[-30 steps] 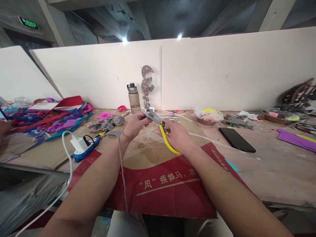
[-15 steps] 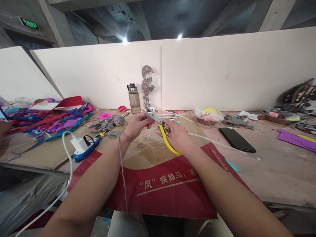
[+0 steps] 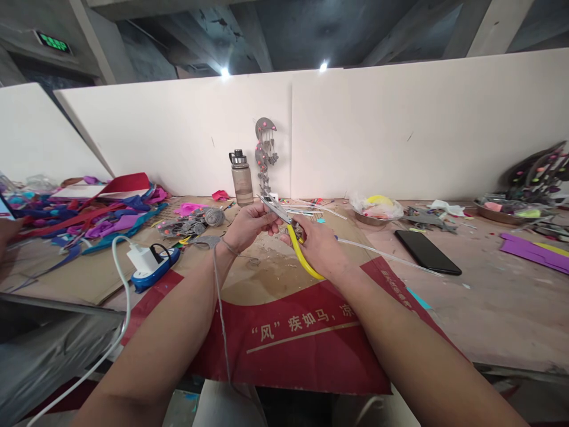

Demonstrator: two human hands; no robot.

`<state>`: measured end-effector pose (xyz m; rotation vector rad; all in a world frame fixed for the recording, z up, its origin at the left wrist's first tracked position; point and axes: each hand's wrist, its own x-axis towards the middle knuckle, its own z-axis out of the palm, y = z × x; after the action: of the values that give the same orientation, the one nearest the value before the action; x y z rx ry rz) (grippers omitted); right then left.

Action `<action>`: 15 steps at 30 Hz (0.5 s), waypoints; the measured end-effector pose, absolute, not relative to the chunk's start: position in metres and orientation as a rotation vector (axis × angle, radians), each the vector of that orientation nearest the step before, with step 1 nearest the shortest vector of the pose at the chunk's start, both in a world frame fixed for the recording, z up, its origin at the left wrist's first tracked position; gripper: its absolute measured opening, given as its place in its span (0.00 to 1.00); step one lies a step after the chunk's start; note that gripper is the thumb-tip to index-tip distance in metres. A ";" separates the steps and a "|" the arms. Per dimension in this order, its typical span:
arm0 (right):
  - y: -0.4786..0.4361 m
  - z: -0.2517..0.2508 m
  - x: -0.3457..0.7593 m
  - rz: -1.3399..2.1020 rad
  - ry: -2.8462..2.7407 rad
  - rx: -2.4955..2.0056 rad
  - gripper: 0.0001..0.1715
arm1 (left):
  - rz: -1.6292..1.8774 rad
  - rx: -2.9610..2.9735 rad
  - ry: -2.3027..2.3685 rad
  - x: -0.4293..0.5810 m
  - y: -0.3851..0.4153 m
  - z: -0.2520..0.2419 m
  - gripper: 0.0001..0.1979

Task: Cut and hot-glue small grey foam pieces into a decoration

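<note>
My right hand point(image 3: 316, 240) is closed round the yellow handles of a pair of scissors point(image 3: 306, 261). The metal blades point up and to the left, over the fingertips of my left hand point(image 3: 249, 227). That hand is closed in a pinch beside the blades; what lies between its fingers is too small to make out. A strand of grey yarn point(image 3: 221, 308) crosses my left wrist and hangs down over the red-printed cardboard point(image 3: 293, 356). To the left are a grey yarn ball point(image 3: 215, 217) and grey felt pieces with pink dots point(image 3: 175, 228).
A water bottle point(image 3: 242, 181) stands behind my hands, near a grey hanging ornament point(image 3: 265, 142) on the white board. At right lie a black phone point(image 3: 427, 252) and a bowl point(image 3: 373, 218). A blue power strip point(image 3: 155, 274) and coloured felt scraps point(image 3: 120, 219) are at left.
The scissors blades and my left fingertips have shifted very slightly to the right. Otherwise both hands keep their hold and place.
</note>
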<state>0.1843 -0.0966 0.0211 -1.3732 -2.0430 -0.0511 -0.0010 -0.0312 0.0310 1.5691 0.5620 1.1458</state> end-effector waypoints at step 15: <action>-0.097 0.021 0.183 -0.036 -2.049 -1.366 0.23 | 1.154 1.514 0.586 -0.002 -0.029 0.030 0.14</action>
<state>0.1834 -0.0969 0.0207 -1.3660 -2.0486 -0.0362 -0.0018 -0.0290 0.0302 1.5138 0.5863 1.1540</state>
